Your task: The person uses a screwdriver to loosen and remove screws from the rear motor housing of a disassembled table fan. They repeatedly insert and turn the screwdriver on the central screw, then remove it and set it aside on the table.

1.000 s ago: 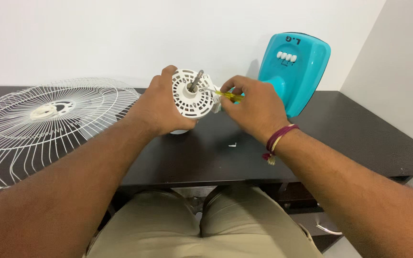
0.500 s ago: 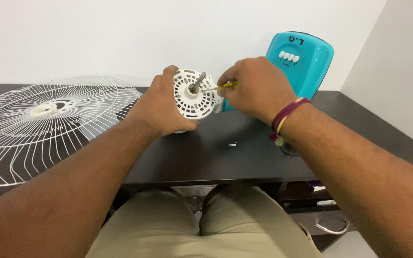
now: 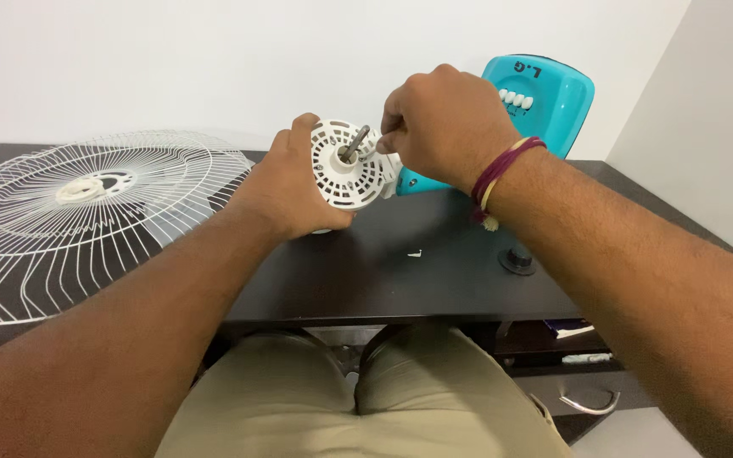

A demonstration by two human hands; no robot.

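My left hand (image 3: 286,191) grips a white round fan motor housing (image 3: 345,170) with a metal shaft sticking out of its middle, held just above the dark table (image 3: 400,280). My right hand (image 3: 443,123) is closed over the housing's upper right side, its fingers pinched at the face near the shaft. A thin tool seen earlier is hidden under the fingers. A thread band sits on my right wrist.
A white wire fan guard (image 3: 78,212) lies flat on the left of the table. A turquoise fan base (image 3: 545,97) with white buttons stands behind my right hand. A small black knob (image 3: 517,259) and a tiny white bit (image 3: 416,253) lie on the table.
My right hand rose and moved left over the housing's face; the yellow tool tip that showed earlier is now covered. My left hand keeps its hold.
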